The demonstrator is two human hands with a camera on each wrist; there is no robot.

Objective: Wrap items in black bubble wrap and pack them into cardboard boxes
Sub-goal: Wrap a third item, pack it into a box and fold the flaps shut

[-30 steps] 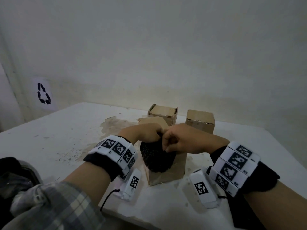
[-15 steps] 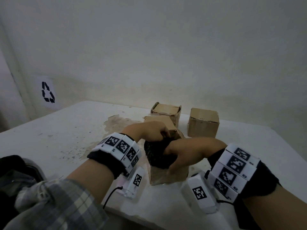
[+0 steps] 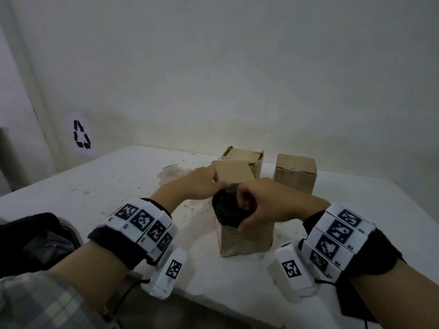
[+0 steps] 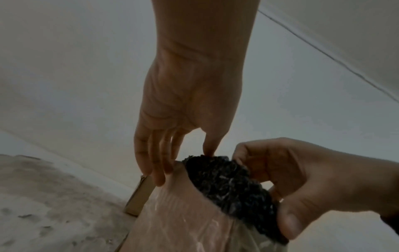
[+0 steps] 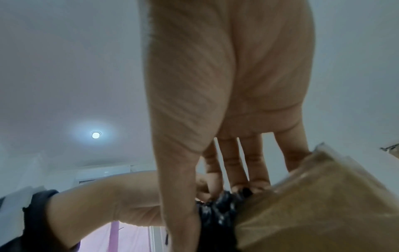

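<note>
An open cardboard box (image 3: 245, 238) stands at the middle of the white table (image 3: 95, 188). A black bubble-wrapped bundle (image 3: 225, 211) sticks out of its mouth. My right hand (image 3: 242, 214) grips the bundle, fingers curled over its top and thumb low on its near side. In the left wrist view my left hand (image 4: 183, 163) straddles the box (image 4: 179, 213) at its left rim, fingers outside the wall and thumb touching the bundle (image 4: 228, 184). The box's back flap (image 3: 231, 170) stands up behind the hands. The right wrist view shows the bundle (image 5: 215, 216) against the box (image 5: 313, 213).
Two more cardboard boxes (image 3: 247, 156) (image 3: 294, 173) stand behind, near the wall. A brown stain (image 3: 171, 174) marks the table left of them. A dark bag (image 3: 35, 243) sits at the left edge and a black sheet (image 3: 351, 305) hangs off the front right edge.
My left hand has come off the bundle's top and gone to the box's left rim. My right hand has shifted around the bundle. The back flap now shows above the hands.
</note>
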